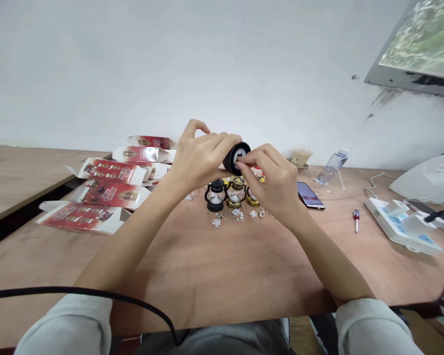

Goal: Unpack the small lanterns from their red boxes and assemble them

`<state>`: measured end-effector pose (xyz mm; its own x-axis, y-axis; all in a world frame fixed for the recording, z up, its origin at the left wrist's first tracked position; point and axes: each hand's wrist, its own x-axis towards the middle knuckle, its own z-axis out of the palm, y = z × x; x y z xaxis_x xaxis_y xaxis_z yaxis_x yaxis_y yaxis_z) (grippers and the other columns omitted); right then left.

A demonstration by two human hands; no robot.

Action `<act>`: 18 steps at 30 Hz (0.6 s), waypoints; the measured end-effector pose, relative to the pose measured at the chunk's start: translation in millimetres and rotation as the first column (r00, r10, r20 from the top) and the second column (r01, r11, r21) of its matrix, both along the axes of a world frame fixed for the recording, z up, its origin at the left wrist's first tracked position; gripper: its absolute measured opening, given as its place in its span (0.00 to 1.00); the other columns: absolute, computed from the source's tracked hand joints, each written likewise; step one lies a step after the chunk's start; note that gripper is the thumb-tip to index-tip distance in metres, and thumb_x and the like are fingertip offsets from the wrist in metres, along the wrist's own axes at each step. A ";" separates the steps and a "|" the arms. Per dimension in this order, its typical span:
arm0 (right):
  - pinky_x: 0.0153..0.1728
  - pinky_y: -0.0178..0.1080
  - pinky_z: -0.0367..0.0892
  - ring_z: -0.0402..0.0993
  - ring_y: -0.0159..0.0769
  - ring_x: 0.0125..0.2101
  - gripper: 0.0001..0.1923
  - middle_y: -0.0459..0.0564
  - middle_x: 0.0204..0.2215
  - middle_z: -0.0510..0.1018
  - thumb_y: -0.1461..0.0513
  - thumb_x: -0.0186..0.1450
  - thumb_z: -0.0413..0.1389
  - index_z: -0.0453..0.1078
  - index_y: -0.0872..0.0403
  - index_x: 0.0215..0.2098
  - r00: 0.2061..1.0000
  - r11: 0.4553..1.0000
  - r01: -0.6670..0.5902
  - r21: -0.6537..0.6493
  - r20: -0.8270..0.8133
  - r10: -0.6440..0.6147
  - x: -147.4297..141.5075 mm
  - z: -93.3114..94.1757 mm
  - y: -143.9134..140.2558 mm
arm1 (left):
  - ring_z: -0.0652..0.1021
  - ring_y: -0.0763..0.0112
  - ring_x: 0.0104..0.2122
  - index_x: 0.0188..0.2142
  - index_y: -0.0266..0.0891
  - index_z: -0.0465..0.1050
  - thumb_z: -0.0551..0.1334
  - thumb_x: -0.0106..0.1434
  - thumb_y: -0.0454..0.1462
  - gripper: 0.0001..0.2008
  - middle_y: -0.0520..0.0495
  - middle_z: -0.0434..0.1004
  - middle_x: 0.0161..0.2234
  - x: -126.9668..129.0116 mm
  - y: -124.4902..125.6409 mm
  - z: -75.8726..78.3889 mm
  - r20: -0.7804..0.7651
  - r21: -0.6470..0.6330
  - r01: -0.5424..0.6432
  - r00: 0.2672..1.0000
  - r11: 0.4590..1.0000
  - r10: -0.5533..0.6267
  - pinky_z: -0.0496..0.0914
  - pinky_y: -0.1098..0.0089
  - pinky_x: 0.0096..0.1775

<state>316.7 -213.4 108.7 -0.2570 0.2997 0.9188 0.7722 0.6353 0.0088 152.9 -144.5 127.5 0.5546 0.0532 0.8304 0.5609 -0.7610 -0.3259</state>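
My left hand point(203, 158) is closed round a small black lantern point(227, 161) raised above the table, its round underside turned towards me. A pale disc with dark marks is set inside the black rim. My right hand point(272, 177) has thumb and forefinger pinched together at that disc; anything between the fingertips is too small to make out. Below stand a black mini lantern point(216, 197) and a gold mini lantern point(236, 193), with more partly hidden behind my right hand. Small white and metal pieces point(238, 215) lie in front of them.
Several opened red-and-white boxes point(109, 193) lie at left. To the right are a phone point(311, 195), a water bottle point(332, 167), a screwdriver point(356, 220) and a white power strip point(403, 227) with cables. A black cable point(133, 299) crosses my left forearm.
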 end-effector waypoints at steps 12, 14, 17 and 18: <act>0.30 0.36 0.64 0.67 0.29 0.27 0.05 0.43 0.25 0.72 0.66 0.60 0.57 0.67 0.53 0.27 0.987 0.965 -0.141 -0.223 -0.107 0.120 8.0 13.8 -6.4 | 0.76 0.71 0.27 0.42 0.44 0.69 0.52 0.66 0.45 0.12 0.52 0.79 0.30 0.3 -3.8 0.1 -0.044 0.016 0.035 0.998 0.999 -0.034 0.63 0.57 0.45; 0.30 0.36 0.64 0.67 0.29 0.26 0.05 0.43 0.25 0.72 0.65 0.60 0.57 0.67 0.53 0.26 0.985 0.957 -0.150 -0.248 -0.116 0.124 8.5 15.3 -7.5 | 0.77 0.70 0.28 0.42 0.44 0.69 0.52 0.66 0.44 0.12 0.52 0.80 0.31 0.0 -3.8 -0.3 -0.057 0.012 0.045 0.997 0.999 -0.044 0.62 0.57 0.46; 0.29 0.36 0.63 0.67 0.29 0.26 0.05 0.43 0.24 0.71 0.65 0.60 0.57 0.66 0.53 0.26 0.984 0.948 -0.169 -0.270 -0.108 0.145 9.5 16.6 -8.3 | 0.77 0.70 0.28 0.43 0.43 0.69 0.53 0.65 0.44 0.12 0.52 0.79 0.30 0.1 -3.7 -0.7 -0.074 0.047 0.033 0.997 0.998 -0.030 0.62 0.57 0.46; 0.29 0.36 0.63 0.67 0.29 0.26 0.06 0.43 0.24 0.71 0.65 0.60 0.57 0.66 0.53 0.26 0.983 0.945 -0.174 -0.276 -0.101 0.151 10.1 17.0 -8.4 | 0.77 0.71 0.27 0.42 0.43 0.69 0.53 0.65 0.44 0.12 0.52 0.79 0.30 0.3 -3.7 -0.7 -0.077 0.063 0.026 0.997 0.998 -0.021 0.63 0.57 0.45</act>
